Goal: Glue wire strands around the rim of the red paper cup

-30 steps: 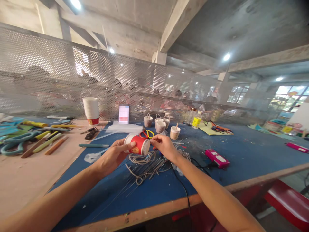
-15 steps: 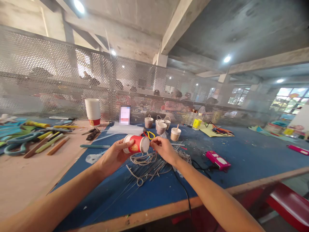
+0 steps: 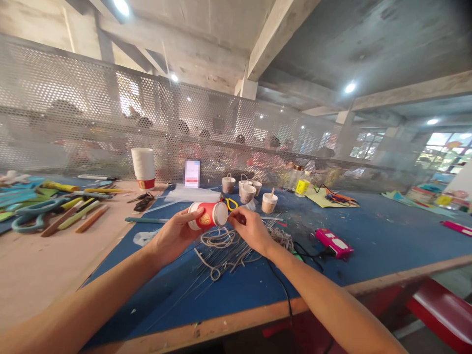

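Note:
My left hand (image 3: 179,231) is wrapped round a red and white paper cup (image 3: 208,216), which lies on its side in the air with its pale round end facing right. Close to that end, my right hand (image 3: 248,224) has its thumb and fingertips pinched together; whatever is between them is too small to make out. Beneath both hands lies a tangle of grey-brown cord (image 3: 220,238) with several thin wires (image 3: 232,255) on the blue table mat (image 3: 177,300). Yellow-handled scissors (image 3: 231,203) rest just behind the cup.
Small handled buckets (image 3: 248,193) and a tub with a stick (image 3: 269,202) stand behind my hands. A paper cup stack (image 3: 143,167) and a phone (image 3: 192,174) are at back left. To the right lies a magenta device (image 3: 334,243) with a black cable. A perforated metal screen (image 3: 158,118) closes the back.
The cup has tilted slightly, its right end a little higher. My right hand stays pinched near that end, shifted slightly. The view has moved a little.

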### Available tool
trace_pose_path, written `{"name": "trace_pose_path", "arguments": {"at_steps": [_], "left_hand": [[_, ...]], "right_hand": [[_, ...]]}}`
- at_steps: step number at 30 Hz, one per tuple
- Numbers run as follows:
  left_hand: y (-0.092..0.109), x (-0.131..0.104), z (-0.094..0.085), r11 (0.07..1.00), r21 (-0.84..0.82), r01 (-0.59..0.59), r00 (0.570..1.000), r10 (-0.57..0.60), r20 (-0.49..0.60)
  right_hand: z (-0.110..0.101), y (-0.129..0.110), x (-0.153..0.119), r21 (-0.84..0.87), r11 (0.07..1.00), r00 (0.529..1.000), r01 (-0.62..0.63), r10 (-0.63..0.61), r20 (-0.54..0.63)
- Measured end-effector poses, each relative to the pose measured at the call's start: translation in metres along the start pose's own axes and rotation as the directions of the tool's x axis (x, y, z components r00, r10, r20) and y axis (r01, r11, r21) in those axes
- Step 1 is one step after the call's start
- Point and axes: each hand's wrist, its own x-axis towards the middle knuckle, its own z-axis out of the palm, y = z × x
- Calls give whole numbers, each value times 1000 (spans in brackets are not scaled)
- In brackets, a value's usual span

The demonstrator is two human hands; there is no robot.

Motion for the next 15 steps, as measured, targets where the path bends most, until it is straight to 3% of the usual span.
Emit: {"name": "trace_pose_path", "arguments": {"at_steps": [7, 11, 13, 15], "left_hand": [[1, 0, -1, 994, 103, -39, 999, 39, 0], [2, 1, 0, 963, 234, -133, 991, 134, 11], [1, 1, -1, 938, 296, -178, 984, 170, 52], [0, 0, -3, 905, 375, -202, 979, 183, 86]], "right_hand": [[-1, 5, 0, -111, 989, 995, 101, -103, -12], [-10, 5, 3, -172, 974, 960, 149, -184, -212], [-14, 3, 5, -112, 988, 963, 108, -132, -237], [-15, 2, 6, 49, 999, 989, 10, -3, -148]]}}
